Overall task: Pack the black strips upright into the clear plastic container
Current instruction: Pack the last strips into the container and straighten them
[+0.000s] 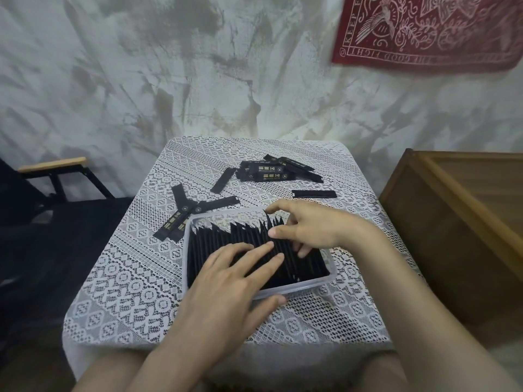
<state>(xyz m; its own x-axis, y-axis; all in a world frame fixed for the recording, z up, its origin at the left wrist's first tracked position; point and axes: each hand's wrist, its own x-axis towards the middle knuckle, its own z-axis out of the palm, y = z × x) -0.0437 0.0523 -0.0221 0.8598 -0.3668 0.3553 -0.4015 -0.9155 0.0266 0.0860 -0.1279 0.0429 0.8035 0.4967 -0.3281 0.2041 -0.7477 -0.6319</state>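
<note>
A clear plastic container [305, 284] sits in the middle of a small table covered with a white lace cloth [127, 278], close to your near edge; it is almost full of black strips [226, 236] standing on end in tight rows, their tops uneven along the far side. Your left hand [226, 281] lies flat on the tops of the strips in the near half, fingers straight and slightly spread, gripping nothing; its thumb rests outside the container's near wall. Your right hand [311, 224] is at the far right of the container; its thumb and curled lower fingers pinch a bunch of the upright strips, while the index finger stretches out toward the far rim. Loose strips [266, 171] lie flat on the cloth beyond the container: a small heap at the far centre, single ones near it, and a crossed group touching the container's far left corner. A wooden cabinet [452, 222] stands to the right of the table; a dark chair [53, 165] stands to the left; a red printed cloth [424, 32] hangs on the mottled wall behind.
</note>
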